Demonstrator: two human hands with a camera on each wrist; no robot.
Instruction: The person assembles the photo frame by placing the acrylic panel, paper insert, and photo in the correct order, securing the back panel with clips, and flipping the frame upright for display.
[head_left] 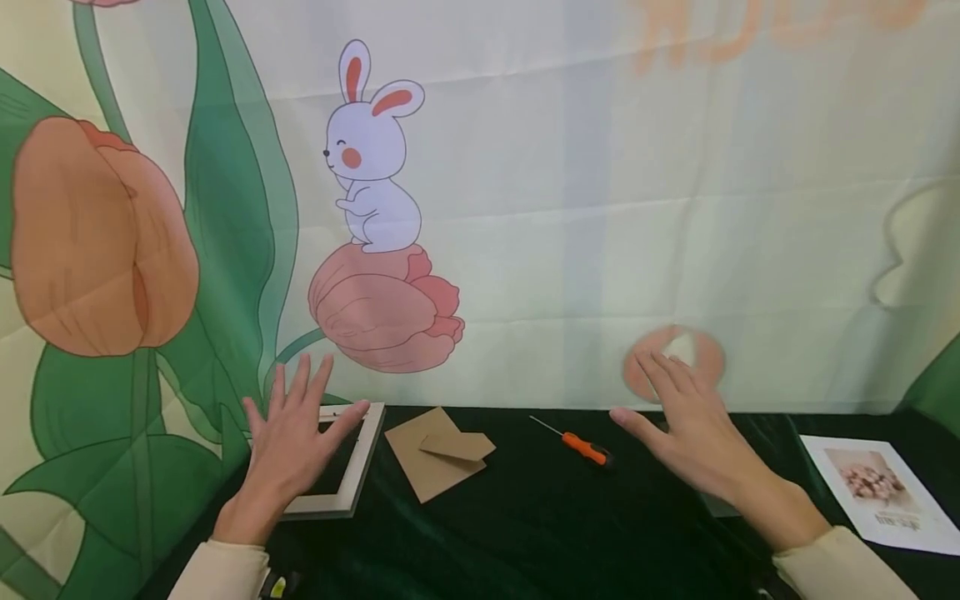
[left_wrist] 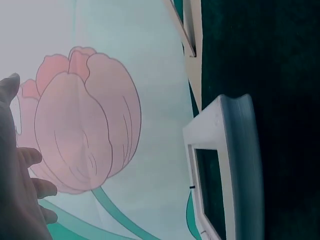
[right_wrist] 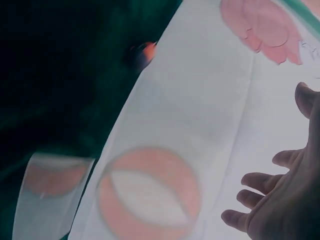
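Observation:
In the head view my left hand (head_left: 288,450), fingers spread and holding nothing, overlaps a white picture frame (head_left: 347,492). The left wrist view shows the frame (left_wrist: 240,150) from its side, with the left fingers (left_wrist: 42,187) apart from it. My right hand (head_left: 697,433) is held out with straight fingers and thumb apart, gripping nothing. Partly hidden beneath it is a clear, shiny sheet (head_left: 720,505); the right wrist view shows this sheet (right_wrist: 47,200) reflecting the backdrop's orange ring. Between the hands lies a screwdriver (head_left: 585,448) with an orange and black handle.
A brown cardboard backing (head_left: 412,467) with a raised flap (head_left: 457,446) lies right of the frame. At the far right is a white print (head_left: 885,492) with a flower picture. Dark green cloth (head_left: 525,533) covers the table; a printed curtain (head_left: 540,250) hangs behind.

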